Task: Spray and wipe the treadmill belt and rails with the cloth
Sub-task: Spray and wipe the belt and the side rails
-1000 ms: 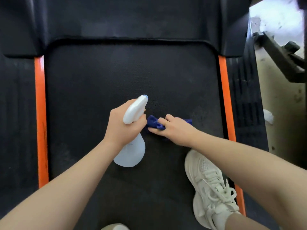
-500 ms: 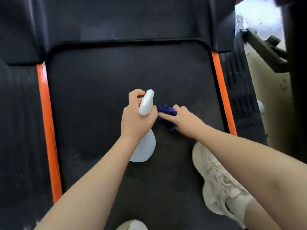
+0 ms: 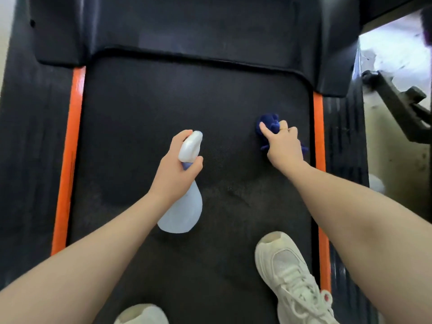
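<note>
The crumpled dark blue cloth (image 3: 268, 126) lies on the black textured treadmill belt (image 3: 187, 108), on its right part near the right orange side strip (image 3: 318, 127), under the right hand (image 3: 284, 146). Most of the cloth bunches out ahead of the fingers (image 3: 263, 127), with the index finger laid straight over its left edge and the other fingers, one wearing a thin gold ring (image 3: 283, 128), curled down onto it; a smaller tuft shows at the right of the hand, beside the wrist. The left hand (image 3: 174, 169) grips the neck of a pale translucent plastic spray bottle with a white trigger head (image 3: 187, 199), thumb wrapped round the blue collar and fingers curled about the head. The bottle's long axis runs roughly along the belt, tilted a little, its nozzle pointing forward toward the black motor cover (image 3: 187, 26) and its rounded base toward the person. The bottle sits near the belt's middle, well apart from the cloth. The left orange side strip (image 3: 70, 148) borders the belt's other edge, with the black ribbed rails (image 3: 35, 136) outside. A white laced sneaker (image 3: 287, 274) stands on the belt at lower right, and a second white toe (image 3: 140, 314) shows at the bottom edge.
</note>
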`<state>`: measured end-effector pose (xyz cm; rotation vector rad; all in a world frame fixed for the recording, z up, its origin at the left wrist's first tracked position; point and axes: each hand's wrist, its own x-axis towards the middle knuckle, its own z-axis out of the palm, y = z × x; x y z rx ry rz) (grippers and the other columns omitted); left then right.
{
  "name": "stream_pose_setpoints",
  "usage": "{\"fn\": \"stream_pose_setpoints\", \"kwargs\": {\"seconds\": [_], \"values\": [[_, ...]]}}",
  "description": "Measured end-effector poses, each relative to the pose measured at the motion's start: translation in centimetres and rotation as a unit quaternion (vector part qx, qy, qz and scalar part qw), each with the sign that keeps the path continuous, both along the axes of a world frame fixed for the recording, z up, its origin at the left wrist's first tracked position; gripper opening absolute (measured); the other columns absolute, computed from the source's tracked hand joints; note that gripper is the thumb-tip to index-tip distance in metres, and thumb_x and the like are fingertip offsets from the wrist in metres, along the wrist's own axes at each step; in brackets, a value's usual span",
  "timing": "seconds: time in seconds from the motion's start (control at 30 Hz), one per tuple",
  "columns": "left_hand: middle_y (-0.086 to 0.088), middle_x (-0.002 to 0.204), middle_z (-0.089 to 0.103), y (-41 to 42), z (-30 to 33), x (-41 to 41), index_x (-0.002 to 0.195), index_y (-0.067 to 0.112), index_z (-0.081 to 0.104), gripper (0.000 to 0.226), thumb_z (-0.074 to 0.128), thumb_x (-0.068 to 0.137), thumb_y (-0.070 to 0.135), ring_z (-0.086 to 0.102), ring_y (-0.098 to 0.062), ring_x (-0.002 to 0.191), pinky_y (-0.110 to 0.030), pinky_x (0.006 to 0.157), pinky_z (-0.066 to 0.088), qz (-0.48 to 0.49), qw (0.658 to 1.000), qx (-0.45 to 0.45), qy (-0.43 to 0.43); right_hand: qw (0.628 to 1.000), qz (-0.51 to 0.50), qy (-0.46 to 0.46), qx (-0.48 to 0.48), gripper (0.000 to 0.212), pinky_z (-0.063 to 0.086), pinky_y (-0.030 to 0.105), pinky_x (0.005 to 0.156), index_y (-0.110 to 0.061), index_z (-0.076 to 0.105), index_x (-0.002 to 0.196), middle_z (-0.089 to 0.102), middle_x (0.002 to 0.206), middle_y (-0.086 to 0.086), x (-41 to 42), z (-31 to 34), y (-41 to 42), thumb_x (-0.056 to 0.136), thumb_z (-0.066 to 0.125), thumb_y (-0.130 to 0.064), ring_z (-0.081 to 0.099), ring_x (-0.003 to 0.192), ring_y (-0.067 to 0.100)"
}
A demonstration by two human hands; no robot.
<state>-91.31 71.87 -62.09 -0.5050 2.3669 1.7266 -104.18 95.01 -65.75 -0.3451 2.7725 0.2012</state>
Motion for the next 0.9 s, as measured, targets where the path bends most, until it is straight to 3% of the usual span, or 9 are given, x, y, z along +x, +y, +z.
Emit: {"fn": "stream_pose_setpoints", "kwargs": {"seconds": [0.1, 0.2, 0.27, 0.37, 0.57, 0.67, 0.73, 0.83, 0.9], "values": [[0.002, 0.127, 0.048, 0.9, 0.1, -1.0, 0.138, 0.019, 0.037, 0.052, 0.056, 0.091, 0.010, 0.050, -0.017, 0.115, -0.019, 0.088, 0.041, 0.024, 0.999, 0.019, -0.012, 0.986, 0.145, -0.030, -0.078, 0.064, 0.045, 0.042, 0.063, -0.021, 0.047, 0.136, 0.047, 0.119, 0.025, 3.8, 0.0, 2.4, 0.077, 0.068, -0.012, 0.048, 0.089, 0.040], [0.003, 0.121, 0.053, 1.9, 0.6, -2.2, 0.135, 0.022, 0.042, 0.053, 0.055, 0.083, 0.022, 0.053, -0.017, 0.111, -0.023, 0.088, 0.044, 0.015, 1.000, 0.025, -0.005, 0.973, 0.200, -0.032, -0.108, 0.074, 0.048, 0.040, 0.048, -0.015, 0.063, 0.121, 0.057, 0.096, 0.025, 6.5, -1.1, 5.3, 0.050, 0.082, -0.002, 0.052, 0.068, 0.039], [0.005, 0.118, 0.054, 2.9, 0.7, -3.2, 0.134, 0.025, 0.042, 0.051, 0.055, 0.084, 0.020, 0.054, -0.016, 0.108, -0.026, 0.087, 0.045, 0.011, 1.000, 0.020, -0.004, 0.984, 0.134, -0.007, -0.117, 0.068, 0.050, 0.042, 0.056, -0.016, 0.058, 0.127, 0.054, 0.106, 0.026, 2.8, -1.5, 4.6, 0.063, 0.078, -0.005, 0.051, 0.079, 0.040], [0.005, 0.117, 0.053, 4.2, 0.4, -4.3, 0.133, 0.024, 0.042, 0.048, 0.056, 0.089, 0.013, 0.053, -0.016, 0.107, -0.022, 0.084, 0.044, 0.027, 1.000, -0.001, 0.002, 0.997, 0.009, 0.019, -0.081, 0.059, 0.044, 0.044, 0.079, -0.025, 0.036, 0.143, 0.034, 0.134, 0.021, -4.1, -1.3, 2.8, 0.088, 0.053, -0.009, 0.039, 0.107, 0.038], [0.022, 0.109, 0.047, 5.9, 1.3, -5.0, 0.136, 0.028, 0.037, 0.050, 0.055, 0.092, 0.012, 0.052, -0.013, 0.106, -0.029, 0.087, 0.043, -0.002, 0.999, -0.039, -0.030, 0.989, 0.067, -0.061, -0.119, 0.059, 0.035, 0.033, 0.064, -0.023, 0.038, 0.142, 0.041, 0.126, 0.020, 1.2, -0.4, 5.6, 0.088, 0.054, -0.009, 0.041, 0.099, 0.035], [0.023, 0.108, 0.046, 6.4, 1.1, -5.2, 0.136, 0.028, 0.036, 0.050, 0.055, 0.092, 0.014, 0.051, -0.014, 0.105, -0.036, 0.089, 0.043, -0.010, 0.997, -0.062, -0.036, 0.986, 0.089, -0.077, -0.121, 0.058, 0.041, 0.036, 0.072, -0.025, 0.033, 0.145, 0.036, 0.132, 0.020, 0.1, -0.8, 5.5, 0.092, 0.050, -0.010, 0.039, 0.102, 0.033], [0.021, 0.108, 0.047, 6.7, 1.0, -5.4, 0.135, 0.028, 0.037, 0.049, 0.056, 0.091, 0.016, 0.051, -0.013, 0.103, -0.031, 0.086, 0.043, -0.007, 0.997, -0.072, -0.038, 0.985, 0.102, -0.064, -0.123, 0.057, 0.040, 0.035, 0.076, -0.027, 0.028, 0.146, 0.031, 0.137, 0.018, -2.4, -1.2, 4.0, 0.094, 0.047, -0.012, 0.037, 0.107, 0.032], [0.023, 0.107, 0.049, 6.9, 0.8, -5.5, 0.131, 0.031, 0.039, 0.047, 0.056, 0.089, 0.020, 0.050, -0.007, 0.094, -0.019, 0.080, 0.041, -0.006, 0.996, -0.078, -0.038, 0.988, 0.073, -0.039, -0.131, 0.055, 0.034, 0.033, 0.068, -0.027, 0.029, 0.146, 0.031, 0.135, 0.017, -4.1, -1.5, 2.7, 0.095, 0.047, -0.015, 0.037, 0.108, 0.033], [0.023, 0.106, 0.049, 7.0, 1.0, -5.4, 0.130, 0.034, 0.039, 0.048, 0.054, 0.085, 0.026, 0.050, -0.006, 0.091, -0.020, 0.079, 0.042, -0.009, 0.996, -0.077, -0.042, 0.990, 0.018, -0.039, -0.136, 0.055, 0.032, 0.032, 0.068, -0.024, 0.032, 0.145, 0.034, 0.133, 0.019, -2.5, -1.5, 3.9, 0.093, 0.050, -0.016, 0.039, 0.107, 0.034]]}}
